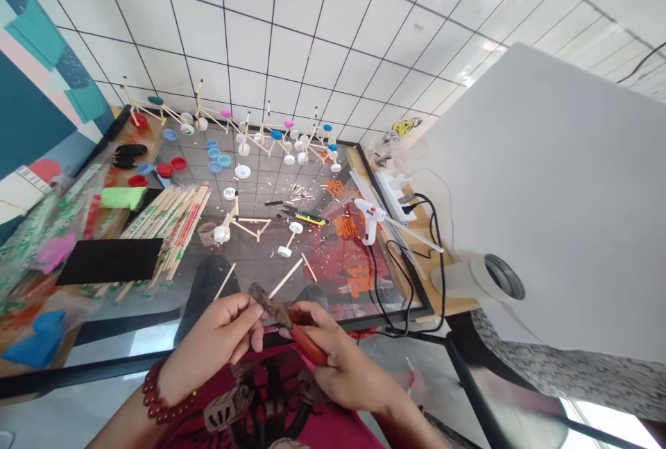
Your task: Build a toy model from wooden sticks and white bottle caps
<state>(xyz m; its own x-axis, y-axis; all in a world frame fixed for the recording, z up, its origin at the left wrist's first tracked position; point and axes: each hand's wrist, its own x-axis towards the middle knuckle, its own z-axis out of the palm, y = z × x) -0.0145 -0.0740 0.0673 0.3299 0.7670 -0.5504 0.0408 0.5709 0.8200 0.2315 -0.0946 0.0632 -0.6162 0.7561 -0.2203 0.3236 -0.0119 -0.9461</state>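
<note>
My right hand (333,355) is wrapped around the red handles of pliers (278,311), whose rusty jaws point up and left. My left hand (223,331) is closed in a pinch beside the jaws; what its fingers hold is hidden. Just beyond the jaws, a pale wooden stick (286,278) lies on the glass tabletop, with a shorter stick (309,267) to its right. Another stick (225,281) lies above my left hand. Further off are a small stick frame with a white cap wheel (250,225) and two white caps joined by an axle (290,239).
Several stick models with cap wheels (275,135) line the tiled wall. Bundled chopsticks (177,227) and a black sheet (112,260) lie left. A yellow utility knife (311,219) lies among wood scraps. A white glue gun (370,218) and black cables (411,282) are at right.
</note>
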